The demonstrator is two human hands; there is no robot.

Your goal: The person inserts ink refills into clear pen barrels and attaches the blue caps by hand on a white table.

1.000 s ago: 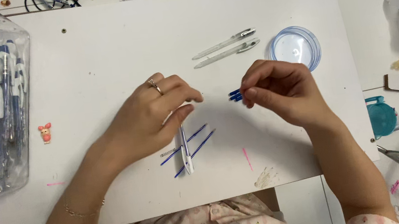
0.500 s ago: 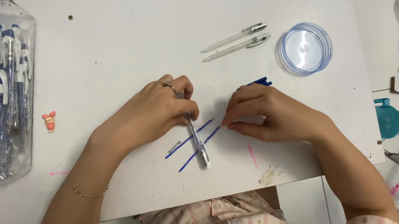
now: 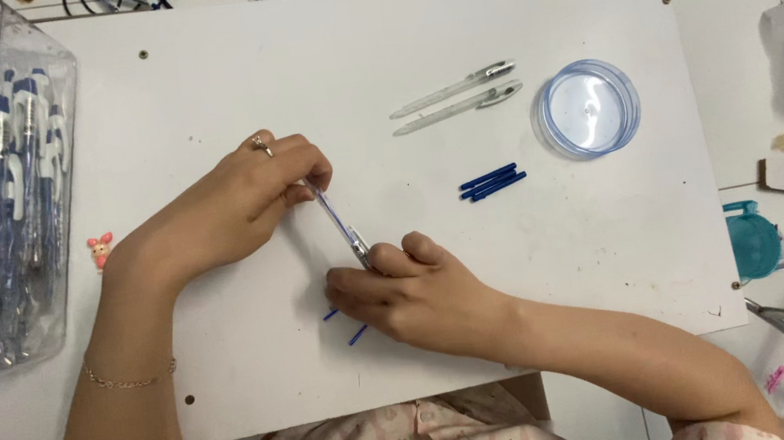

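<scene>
The left hand [image 3: 242,194] pinches the top of a pen [image 3: 340,225]. The right hand [image 3: 412,293] pinches its lower end, lying over blue refills [image 3: 345,325] on the board [image 3: 193,85].

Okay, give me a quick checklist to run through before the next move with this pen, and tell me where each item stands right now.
1. Pen held at both ends: ok. The left hand pinches the upper end, the right hand grips the lower end.
2. Blue refill inside the clear barrel: ok, a blue line shows through it.
3. Refill fully seated: cannot tell, the right hand's fingers cover that end.
4. Loose refills within reach: ok, a few lie on the white board beside the round lid.
5. Empty pen barrels ready: ok, two lie left of the lid.
6. Bits under the right hand: not ok, blue pieces poke out beneath it.
</scene>
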